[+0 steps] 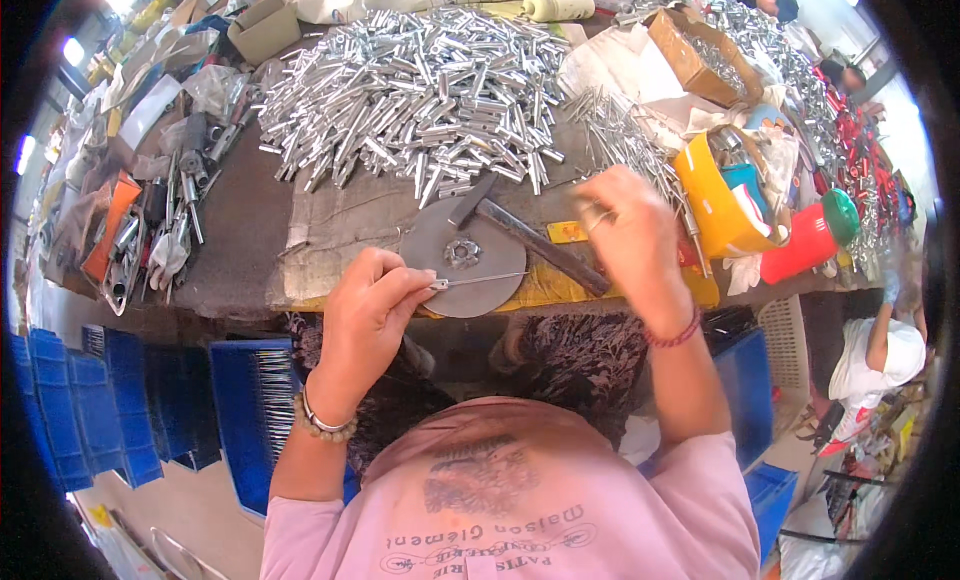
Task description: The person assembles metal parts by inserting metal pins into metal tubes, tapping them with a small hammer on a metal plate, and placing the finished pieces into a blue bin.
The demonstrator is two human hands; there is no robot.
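My left hand (372,305) pinches one end of a thin metal rod (490,279), where a small silvery piece shows at the fingertips. The rod points right across a round grey metal disc (440,235) with a small ring-shaped hub at its middle. A hammer (540,245) lies slanted with its head over the disc's far edge and its dark handle toward the near right. My right hand (630,230), blurred by motion, is raised beyond the handle with its fingers curled together. Something small and thin shows at those fingers, too smeared to name.
A large heap of short silvery metal tubes (420,95) covers the far middle. Thin rods (625,130) lie to its right, near a yellow container (705,200) and a red one (795,248). Blue bins (240,410) stand below the table edge. Tools and bags crowd the left.
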